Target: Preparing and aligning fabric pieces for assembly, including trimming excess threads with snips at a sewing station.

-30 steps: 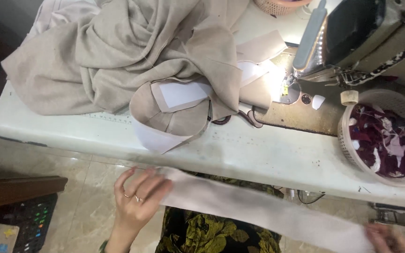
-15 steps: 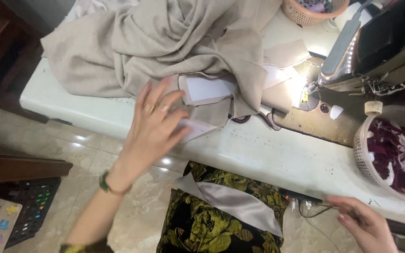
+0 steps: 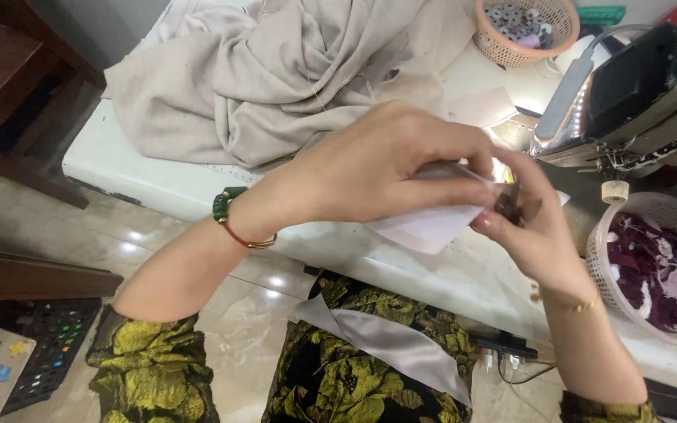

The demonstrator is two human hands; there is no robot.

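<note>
A small white fabric piece [image 3: 432, 227] is pinched between the closed left hand [image 3: 370, 168] and right hand [image 3: 530, 223], held taut for handling, just before the sewing machine [image 3: 628, 102].

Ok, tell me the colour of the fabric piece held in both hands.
The fabric piece is white or very pale, pinched between the left hand and right hand; head view.
</note>
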